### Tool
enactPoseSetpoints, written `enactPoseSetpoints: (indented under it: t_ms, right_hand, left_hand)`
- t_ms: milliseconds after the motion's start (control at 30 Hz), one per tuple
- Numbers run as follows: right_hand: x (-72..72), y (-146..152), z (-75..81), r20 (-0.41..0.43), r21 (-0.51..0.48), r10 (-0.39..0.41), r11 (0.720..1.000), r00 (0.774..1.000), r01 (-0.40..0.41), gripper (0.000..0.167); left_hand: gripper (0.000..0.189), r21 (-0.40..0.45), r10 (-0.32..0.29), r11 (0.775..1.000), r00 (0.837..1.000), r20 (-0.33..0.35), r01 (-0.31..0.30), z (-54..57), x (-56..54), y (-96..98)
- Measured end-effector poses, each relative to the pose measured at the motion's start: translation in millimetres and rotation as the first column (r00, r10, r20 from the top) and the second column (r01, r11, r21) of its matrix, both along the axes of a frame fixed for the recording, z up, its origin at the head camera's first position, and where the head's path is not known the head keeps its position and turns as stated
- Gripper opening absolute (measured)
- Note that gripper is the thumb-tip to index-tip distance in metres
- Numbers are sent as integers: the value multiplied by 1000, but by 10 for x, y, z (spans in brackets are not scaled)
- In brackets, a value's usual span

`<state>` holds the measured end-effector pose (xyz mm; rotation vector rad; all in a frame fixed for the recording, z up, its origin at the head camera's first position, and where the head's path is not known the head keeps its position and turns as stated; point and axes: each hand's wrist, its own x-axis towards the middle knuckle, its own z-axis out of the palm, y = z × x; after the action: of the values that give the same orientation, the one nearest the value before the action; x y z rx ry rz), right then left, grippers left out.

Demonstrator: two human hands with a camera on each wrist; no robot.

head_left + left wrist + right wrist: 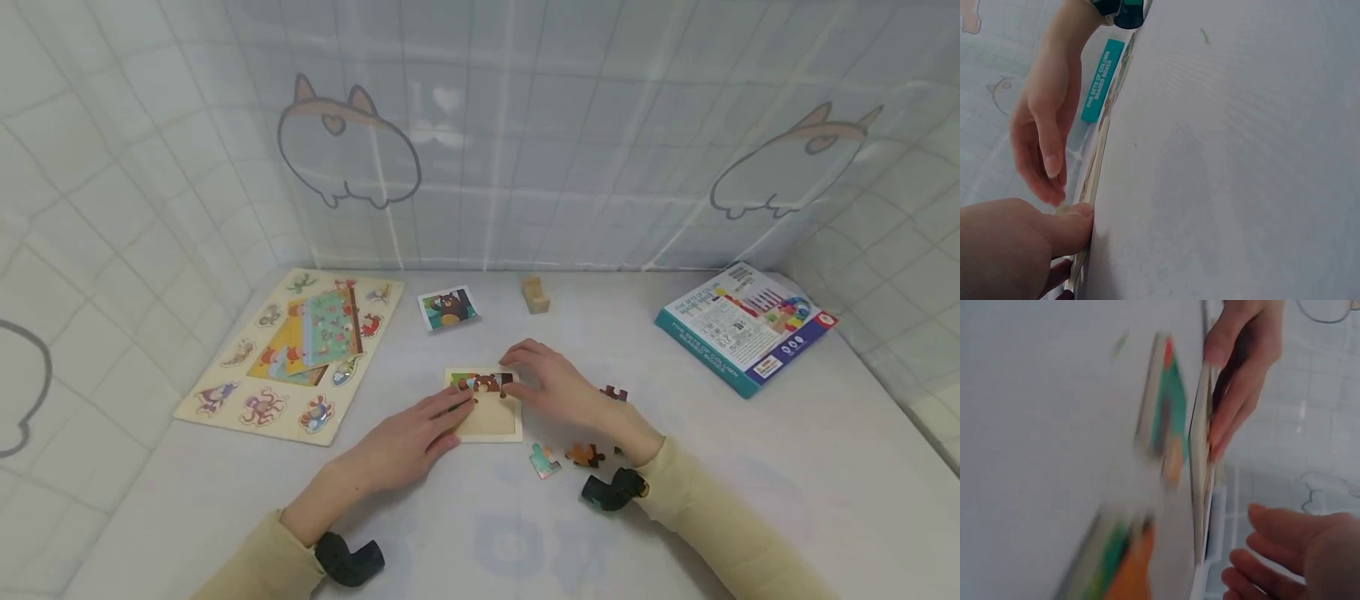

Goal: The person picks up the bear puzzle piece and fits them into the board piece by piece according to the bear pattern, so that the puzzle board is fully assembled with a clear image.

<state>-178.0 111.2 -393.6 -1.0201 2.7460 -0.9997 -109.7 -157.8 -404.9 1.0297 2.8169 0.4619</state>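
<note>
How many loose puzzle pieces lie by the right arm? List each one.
4 visible: teal piece, leftmost; orange piece, right of it; green piece, mostly hidden by the right wrist; brown piece, just beyond that wrist. More may be hidden.

Cream, seemingly padded sleeves [723, 521]

Head view: high, set back, facing fwd. & down; takes in whole counter [442, 525] to tiled wall [510, 233]. Widest & farthest of 3.
L wrist view: v. low & close, turned on its side, counter at R of frame; looks along it past puzzle board [491, 422] to R fingers [1022, 156] & box [1102, 81].
R wrist view: equally low, turned opp. way, counter at L; faces L fingers [1235, 419], loose pcs. [1169, 400] near lens, blurred.
Both wrist views share board & both hands' fingers; head & L wrist share box.
</note>
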Motion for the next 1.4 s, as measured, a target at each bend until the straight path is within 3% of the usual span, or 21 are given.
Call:
enactPoseSetpoints:
  t_ms: [333,600,833,1033,1400]
  right_hand:
    - [26,629,-4,38,-29,-98,995,994,100,35]
    - [82,983,-151,18,-39,-144,989,989,145,29]
    - [81,1054,-207,20,-37,-122,992,992,123,21]
    - [99,1033,-207,11,-11,-137,991,991,137,23]
    - [95,1039,-248,14,-52,-114,992,993,114,15]
  left_hand:
    - [53,-7,-6,1000,1000,-1,6,3,-4,-6]
    - [53,3,-3,1000,1000,5,3,4,1,-10]
    - [53,22,4,1000,1000,31,-5,-4,-9,-16]
    - [53,54,4,999,999,36,-6,-28,-22,-19]
    - [51,74,15,997,999,43,-18,-39,-20,-23]
